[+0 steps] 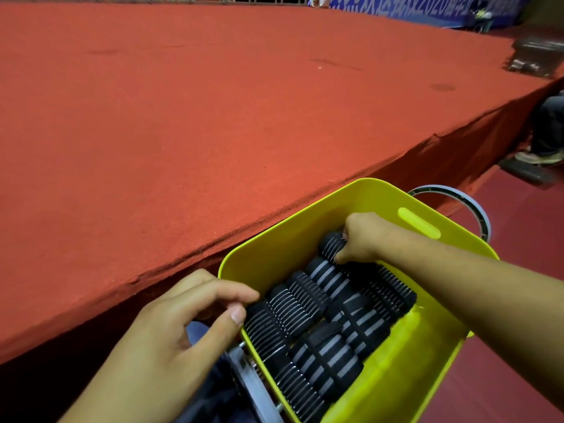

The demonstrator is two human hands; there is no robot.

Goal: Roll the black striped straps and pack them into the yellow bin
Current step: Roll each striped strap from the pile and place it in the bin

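Note:
The yellow bin (406,358) sits at the lower right, filled with several rolled black striped straps (308,328) lying side by side. My right hand (363,239) reaches into the bin's far end and grips one rolled strap (331,244), fingers curled over it. My left hand (195,312) hovers at the bin's near left rim, fingers loosely bent, thumb close to the rim, holding nothing that I can see.
A large red carpeted platform (183,117) fills the left and middle, its edge running beside the bin. A grey wheel rim (476,206) shows behind the bin, and metal parts (253,380) below it. A person's leg and shoe (546,141) are at far right.

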